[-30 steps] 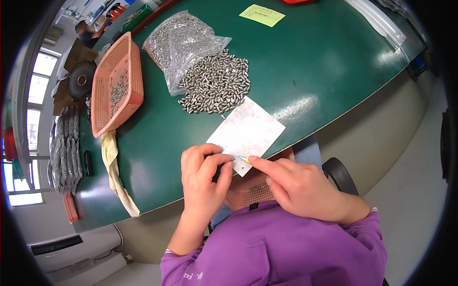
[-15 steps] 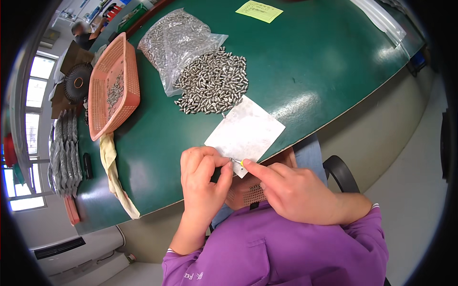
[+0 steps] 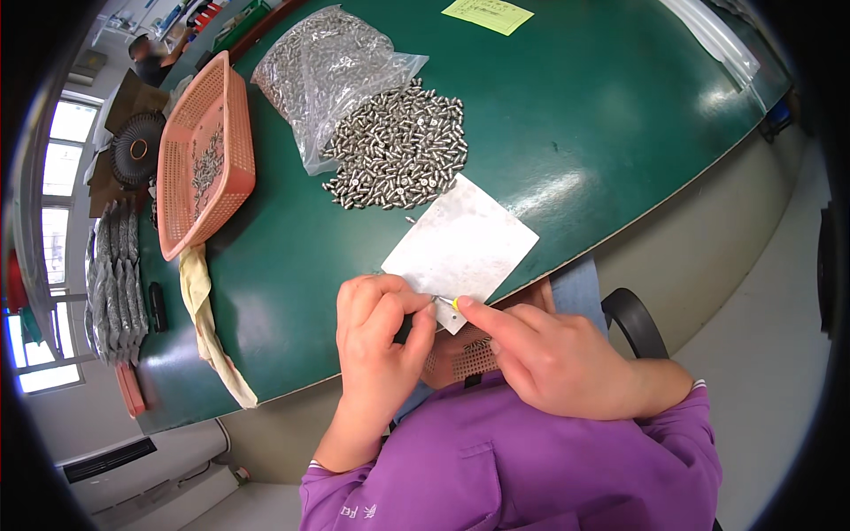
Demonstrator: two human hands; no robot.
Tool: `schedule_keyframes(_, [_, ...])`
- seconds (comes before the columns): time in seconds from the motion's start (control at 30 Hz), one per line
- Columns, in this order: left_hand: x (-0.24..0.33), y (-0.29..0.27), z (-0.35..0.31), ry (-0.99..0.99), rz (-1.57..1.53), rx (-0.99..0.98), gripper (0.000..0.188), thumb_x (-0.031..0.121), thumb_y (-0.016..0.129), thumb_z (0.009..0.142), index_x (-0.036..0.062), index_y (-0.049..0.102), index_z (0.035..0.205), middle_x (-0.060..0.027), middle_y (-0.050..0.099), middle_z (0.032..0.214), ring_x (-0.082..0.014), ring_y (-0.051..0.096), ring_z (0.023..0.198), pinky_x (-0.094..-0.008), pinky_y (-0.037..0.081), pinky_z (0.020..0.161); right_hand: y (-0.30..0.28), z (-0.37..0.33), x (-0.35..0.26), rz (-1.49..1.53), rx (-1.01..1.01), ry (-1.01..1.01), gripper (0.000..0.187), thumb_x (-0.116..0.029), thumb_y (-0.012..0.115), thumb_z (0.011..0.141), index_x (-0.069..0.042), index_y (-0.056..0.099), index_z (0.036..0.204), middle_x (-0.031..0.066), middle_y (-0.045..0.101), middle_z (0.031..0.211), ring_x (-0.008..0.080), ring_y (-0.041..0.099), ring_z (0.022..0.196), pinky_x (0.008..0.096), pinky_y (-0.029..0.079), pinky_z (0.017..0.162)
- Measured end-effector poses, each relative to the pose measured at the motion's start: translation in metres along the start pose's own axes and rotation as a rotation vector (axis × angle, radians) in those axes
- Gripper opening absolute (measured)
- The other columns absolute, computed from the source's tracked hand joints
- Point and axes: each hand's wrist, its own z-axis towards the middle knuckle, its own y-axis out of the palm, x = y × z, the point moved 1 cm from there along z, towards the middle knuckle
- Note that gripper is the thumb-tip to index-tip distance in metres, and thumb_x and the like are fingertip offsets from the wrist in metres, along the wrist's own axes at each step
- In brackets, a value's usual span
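Over the near edge of a white paper sheet (image 3: pixel 469 232), my two hands meet. The fingertips of my left hand (image 3: pixel 376 332) are pinched together at a tiny metal part, mostly hidden by them. My right hand (image 3: pixel 567 358) is closed round a thin tool (image 3: pixel 455 303) with a yellow end and a slim metal shaft that reaches toward the left fingertips. Most of the tool is covered by my fingers. Beyond the paper lies a heap of small silvery metal pieces (image 3: pixel 398 150), and one loose piece (image 3: pixel 410 219) rests between heap and sheet.
A clear plastic bag (image 3: pixel 328 71) full of such pieces lies behind the heap on the green table (image 3: pixel 602 115). To the left stand a pink basket (image 3: pixel 239 168) and a yellowish cloth (image 3: pixel 202 301). A yellow slip (image 3: pixel 487 14) lies far back. In my lap is another basket (image 3: pixel 465 361).
The view has shifted slightly. Both hands keep nearly the same pose, with the tool still at the left fingertips. The loose piece near the paper looks a little apart from the heap.
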Motion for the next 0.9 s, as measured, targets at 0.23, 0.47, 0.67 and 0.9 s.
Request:
schedule_keyframes(0.23, [0.001,-0.002,0.001,0.011,-0.008,-0.019,0.018,-0.005,0.075,0.071,0.0032,0.065,0.082,-0.008,0.063,0.091,-0.0268,0.058,0.091,-0.0368,0.048,0.081,-0.004,0.002,-0.002,-0.027,-0.017,-0.024,0.061,-0.001,0.064,0.084,-0.008,0.054,0.143,0.0061,0.06,0.083,0.0244,0.062,0.066,0.0352,0.055,0.055])
schedule_keyframes(0.47, [0.0,0.0,0.001,0.004,-0.004,-0.012,0.017,-0.005,0.075,0.071,0.0029,0.064,0.081,-0.0081,0.063,0.092,-0.027,0.059,0.091,-0.037,0.048,0.081,0.001,0.0,0.002,-0.01,0.027,-0.031,0.061,-0.001,0.065,0.083,-0.008,0.055,0.142,0.0057,0.059,0.082,0.0246,0.062,0.066,0.0352,0.054,0.055])
schedule_keyframes(0.67, [-0.001,-0.001,0.003,0.02,-0.009,-0.025,0.017,-0.005,0.075,0.07,0.0026,0.064,0.081,-0.0085,0.064,0.092,-0.0272,0.059,0.091,-0.0371,0.048,0.081,-0.002,0.004,0.001,-0.023,0.023,-0.052,0.061,-0.001,0.065,0.083,-0.01,0.056,0.142,0.0063,0.059,0.082,0.0252,0.062,0.067,0.0355,0.055,0.056])
schedule_keyframes(0.9, [-0.001,-0.005,0.002,0.032,0.014,-0.041,0.018,-0.003,0.077,0.069,0.0035,0.067,0.083,-0.0077,0.064,0.092,-0.0271,0.059,0.092,-0.0375,0.048,0.082,-0.006,0.003,-0.006,-0.172,-0.083,-0.007,0.059,-0.002,0.064,0.085,-0.01,0.056,0.142,0.0078,0.061,0.089,0.0251,0.064,0.073,0.0364,0.055,0.056])
